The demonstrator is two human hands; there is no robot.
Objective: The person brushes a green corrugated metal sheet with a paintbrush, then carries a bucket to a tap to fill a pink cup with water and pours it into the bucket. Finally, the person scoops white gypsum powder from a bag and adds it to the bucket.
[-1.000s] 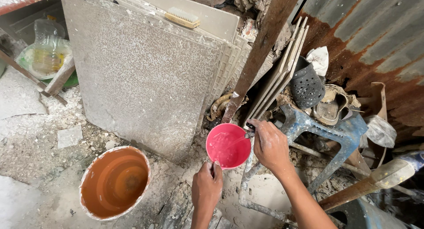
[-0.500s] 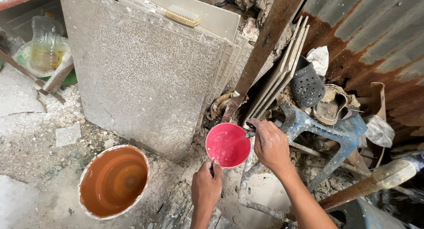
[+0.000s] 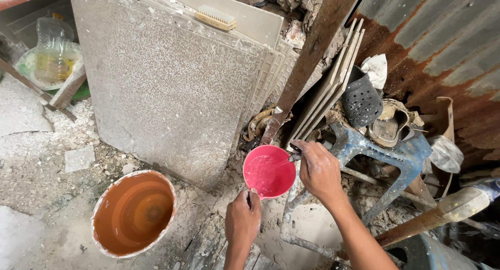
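Head view only. Left hand [image 3: 242, 221] closed around short handle of round pink plastic scoop cup [image 3: 269, 171], fingers wrapped tight on handle, cup held level and mouth-up above dusty ground. Thin layer of liquid apparently inside cup, surface faintly glossy. Right hand [image 3: 319, 170] just right of cup rim, fingers pressed together around small dark tap fitting [image 3: 295, 156] at top of grey metal standpipe [image 3: 291, 210]; exact pinch hidden by knuckles. Cup directly left of right-hand fingers, rim touching or all but touching them; handle axis running from cup down toward wrist of left hand, roughly vertical in frame. Right hand nearer to tap, left hand nearer to cup; tap outlet over right edge of cup. Round orange plastic bucket [image 3: 134, 212] with cement-crusted rim on ground well left of cup, apart from both hands, appearing to hold murky water, depth not clear. Large speckled grey stone slab [image 3: 161, 87] leaning upright behind cup, thinner ribbed beige tiles [image 3: 271, 77] stacked behind it, wooden scrub brush [image 3: 215, 17] resting on top edge. Rusty brown steel beam [image 3: 312, 56] slanting across tiles. Paint-spattered blue plastic stool [image 3: 383, 155] on its side right of right hand, dark perforated rubber clog [image 3: 360, 100] above it, rusted corrugated metal sheet [image 3: 442, 46] behind.
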